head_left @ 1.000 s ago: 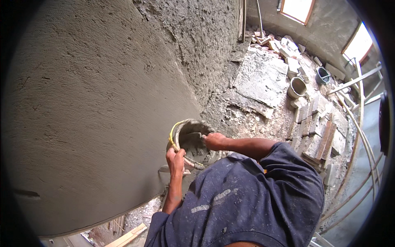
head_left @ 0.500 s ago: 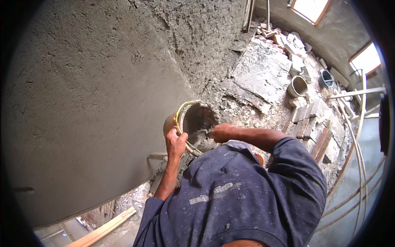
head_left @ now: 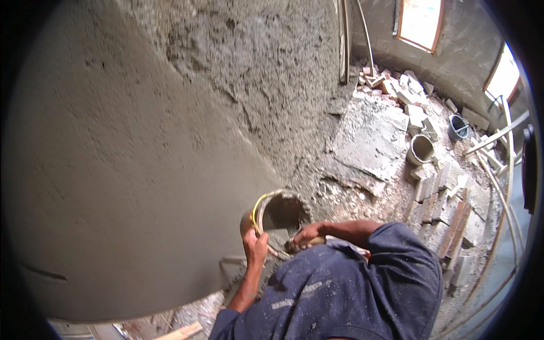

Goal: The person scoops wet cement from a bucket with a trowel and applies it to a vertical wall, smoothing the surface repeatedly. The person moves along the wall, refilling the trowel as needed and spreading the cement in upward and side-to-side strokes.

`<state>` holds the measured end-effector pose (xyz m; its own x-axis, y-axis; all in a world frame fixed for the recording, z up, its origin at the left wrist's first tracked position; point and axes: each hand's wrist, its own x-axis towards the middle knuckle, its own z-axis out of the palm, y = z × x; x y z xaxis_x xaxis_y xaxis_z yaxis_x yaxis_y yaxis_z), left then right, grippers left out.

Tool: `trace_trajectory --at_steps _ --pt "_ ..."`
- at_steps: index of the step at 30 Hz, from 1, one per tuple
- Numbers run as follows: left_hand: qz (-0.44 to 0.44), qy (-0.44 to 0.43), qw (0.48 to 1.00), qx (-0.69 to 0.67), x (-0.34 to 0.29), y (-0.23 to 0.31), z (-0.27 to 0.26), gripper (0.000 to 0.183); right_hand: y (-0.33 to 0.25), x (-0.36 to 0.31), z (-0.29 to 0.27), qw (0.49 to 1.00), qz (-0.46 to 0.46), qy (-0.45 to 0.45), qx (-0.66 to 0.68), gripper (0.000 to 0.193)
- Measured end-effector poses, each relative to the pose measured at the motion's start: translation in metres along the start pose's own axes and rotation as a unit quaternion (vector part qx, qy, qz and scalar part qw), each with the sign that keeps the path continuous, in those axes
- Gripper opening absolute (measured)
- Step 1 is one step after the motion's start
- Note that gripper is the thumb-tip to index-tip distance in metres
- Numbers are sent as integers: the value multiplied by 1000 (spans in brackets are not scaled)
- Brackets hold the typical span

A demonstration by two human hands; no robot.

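Observation:
A mortar-crusted bucket (head_left: 286, 209) with a yellow edge along its rim is tilted in front of my body, beside the plastered wall (head_left: 141, 187). My left hand (head_left: 256, 247) is closed round the bucket's left rim, thumb on top. At the bucket's right side my right hand (head_left: 309, 233) is wrapped round the light-coloured handle of a trowel (head_left: 276, 234). The trowel's flat grey blade shows inside the bucket's mouth. How much mortar lies deeper in the bucket is hidden by shadow and the blade.
The wall's upper part is rough, its lower part smoother. At right stand a grey bucket (head_left: 421, 149) and a dark bucket (head_left: 458, 128). Broken bricks (head_left: 405, 90), stacked blocks (head_left: 433, 195) and a mortar-covered board (head_left: 371, 136) lie on the floor. Poles (head_left: 498, 192) lean at far right.
My view has tilted up, so bucket and hands sit lower in the picture. The right hand's blur has cleared, and the trowel blade now shows in the bucket. My left hand keeps its rim grip.

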<state>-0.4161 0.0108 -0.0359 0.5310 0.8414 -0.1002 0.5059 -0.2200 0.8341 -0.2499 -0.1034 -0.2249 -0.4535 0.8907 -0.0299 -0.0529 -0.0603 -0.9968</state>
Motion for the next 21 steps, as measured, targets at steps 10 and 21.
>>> trace_trajectory --at_steps 10,21 --pt "-105 139 941 -292 30 -63 -27 15 -54 11 -9 935 195 71 289 28" --pt "-277 280 862 -318 22 -148 -40 25 -249 -71 -87 842 -199 441 238 29"
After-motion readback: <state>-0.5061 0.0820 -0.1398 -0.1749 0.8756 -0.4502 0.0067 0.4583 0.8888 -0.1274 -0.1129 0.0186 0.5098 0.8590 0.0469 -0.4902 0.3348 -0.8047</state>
